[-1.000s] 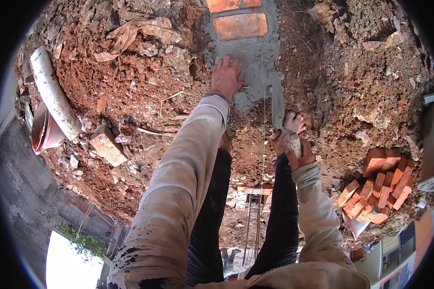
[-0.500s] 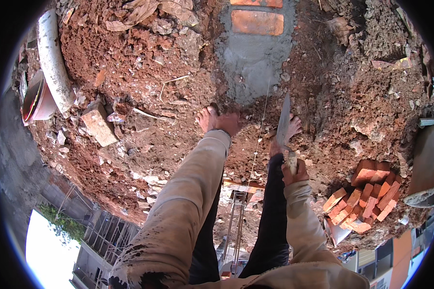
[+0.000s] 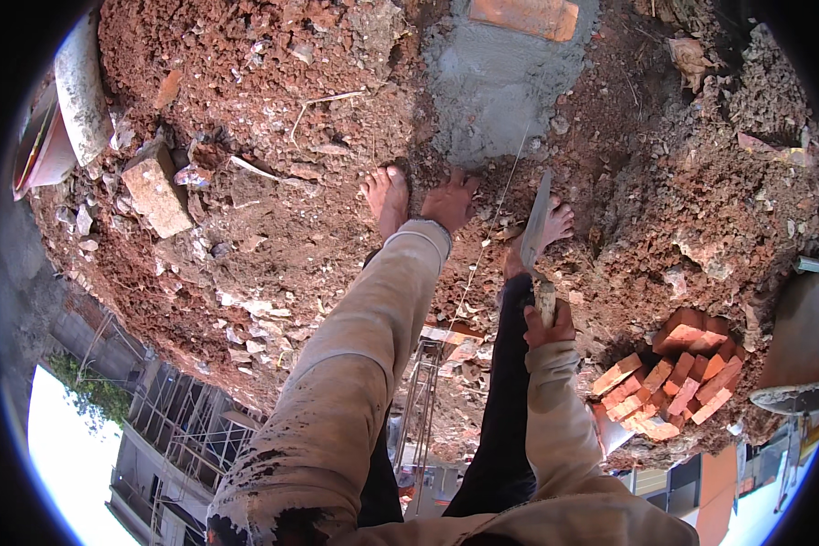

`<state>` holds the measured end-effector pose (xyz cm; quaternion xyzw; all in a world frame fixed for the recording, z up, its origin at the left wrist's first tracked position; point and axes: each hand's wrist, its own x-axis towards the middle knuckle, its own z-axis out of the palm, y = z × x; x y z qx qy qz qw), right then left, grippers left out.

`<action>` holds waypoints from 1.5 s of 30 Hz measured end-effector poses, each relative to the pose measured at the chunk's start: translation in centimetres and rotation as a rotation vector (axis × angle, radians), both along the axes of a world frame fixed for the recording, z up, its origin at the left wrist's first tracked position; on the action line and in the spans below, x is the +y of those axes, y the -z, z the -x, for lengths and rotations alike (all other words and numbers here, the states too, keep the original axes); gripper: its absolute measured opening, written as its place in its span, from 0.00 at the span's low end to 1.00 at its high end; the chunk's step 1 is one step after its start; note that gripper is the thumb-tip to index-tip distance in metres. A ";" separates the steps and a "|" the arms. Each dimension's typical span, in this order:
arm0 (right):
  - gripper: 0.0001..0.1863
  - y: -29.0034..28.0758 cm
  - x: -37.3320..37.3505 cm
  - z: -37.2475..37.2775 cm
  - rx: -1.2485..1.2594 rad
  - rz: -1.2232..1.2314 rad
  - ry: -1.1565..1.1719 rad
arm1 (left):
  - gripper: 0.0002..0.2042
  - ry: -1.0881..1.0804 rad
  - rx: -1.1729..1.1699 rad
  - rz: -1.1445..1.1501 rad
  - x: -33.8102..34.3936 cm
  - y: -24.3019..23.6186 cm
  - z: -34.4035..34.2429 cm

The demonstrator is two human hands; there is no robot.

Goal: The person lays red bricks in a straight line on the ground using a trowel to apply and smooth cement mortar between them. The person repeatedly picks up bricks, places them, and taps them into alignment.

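In my right hand [image 3: 550,326] is a pointing trowel [image 3: 537,223], held by its light handle with the blade reaching forward past my right foot [image 3: 556,227]. My left hand [image 3: 449,200] reaches down to the soil beside my left foot [image 3: 388,196], close to the near end of a grey mortar bed [image 3: 491,91]. Its fingers stretch forward and seem to hold nothing, though their tips are partly lost against the soil. An orange brick [image 3: 526,16] lies on the mortar at the top of the view. A thin string [image 3: 476,269] runs between my feet toward the mortar.
A pile of red bricks [image 3: 678,382] sits to the right, near a brown container [image 3: 796,337]. At left lie a loose dirty brick [image 3: 157,191], a white pipe [image 3: 82,96] and a tilted pan [image 3: 47,150]. Steel bars [image 3: 419,391] stand behind my feet amid rubble.
The view has shifted forward over the ground, so less of the laid bricks shows. My left hand has moved right, away from my left foot, toward the mortar's near end. The trowel stays in my right hand.
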<state>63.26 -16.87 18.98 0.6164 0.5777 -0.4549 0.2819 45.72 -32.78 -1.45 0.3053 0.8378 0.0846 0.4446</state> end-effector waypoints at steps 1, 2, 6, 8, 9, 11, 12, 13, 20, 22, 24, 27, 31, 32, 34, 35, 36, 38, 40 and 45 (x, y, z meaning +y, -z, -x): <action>0.22 -0.2 0.1 0.3 -0.003 0.006 -0.007 | 0.23 0.039 -0.018 0.049 -0.5 0.6 -1.1; 0.22 -0.3 0.0 0.8 0.003 0.018 -0.014 | 0.22 0.076 -0.029 0.103 -1.1 1.0 -1.7; 0.23 -0.2 -0.5 0.8 0.105 0.004 0.076 | 0.20 0.130 -0.067 0.185 -0.3 1.5 -1.3; 0.24 -0.6 -0.3 0.5 0.096 -0.008 0.052 | 0.22 0.101 -0.057 0.147 -0.2 1.4 -1.4; 0.24 -0.3 -0.6 0.6 0.103 0.016 0.025 | 0.23 -0.029 -0.086 0.166 -1.4 1.0 -1.0; 0.24 -0.4 -0.4 1.2 0.068 -0.007 0.009 | 0.26 -0.238 -0.193 0.135 -1.8 -1.8 0.4; 0.25 -0.7 0.1 1.5 0.038 0.040 -0.021 | 0.31 -0.313 -0.225 0.097 -2.3 -3.8 1.6; 0.25 -1.2 -0.1 2.0 0.108 0.040 -0.037 | 0.31 -0.288 -0.121 0.047 -4.1 -5.8 2.2; 0.22 5.3 0.8 2.4 0.278 -0.015 -0.297 | 0.37 -0.722 0.476 0.130 -19.3 -23.4 13.0; 0.29 11.7 0.2 2.7 0.212 -0.209 -0.346 | 0.50 -0.656 0.660 0.402 -21.6 -26.8 15.5; 0.33 8.5 1.0 11.9 -0.026 -0.295 -0.732 | 0.47 -0.575 0.686 0.376 -25.9 -29.6 14.0; 0.34 7.3 1.5 20.1 -0.109 -0.164 -0.699 | 0.44 -0.637 0.524 0.372 -24.9 -32.2 10.9; 0.32 20.7 2.0 19.2 -0.181 -0.103 -0.252 | 0.43 -0.616 0.331 0.349 -24.0 -32.1 5.4; 0.31 20.1 2.0 19.9 -0.211 -0.125 -0.124 | 0.42 -0.651 0.276 0.345 -23.8 -32.5 4.0; 0.29 19.8 2.3 19.6 -0.263 -0.172 -0.088 | 0.40 -0.658 0.230 0.312 -22.5 -33.1 1.9; 0.29 19.3 2.3 19.5 -0.247 -0.162 -0.168 | 0.40 -0.667 0.191 0.294 -22.3 -33.2 1.0; 0.28 18.6 2.2 19.1 -0.237 -0.152 -0.248 | 0.40 -0.644 0.175 0.298 -22.2 -33.4 0.2; 0.28 13.4 1.2 20.4 -0.125 -0.087 -0.373 | 0.39 -0.670 0.136 0.361 -23.5 -33.5 -1.6; 0.29 8.8 1.9 19.8 0.166 -0.110 -0.292 | 0.39 -0.672 0.106 0.357 -23.5 -33.5 -2.2; 0.29 6.8 3.4 21.0 0.337 -0.068 -0.136 | 0.36 -0.845 -0.002 0.268 -21.2 -33.5 -1.8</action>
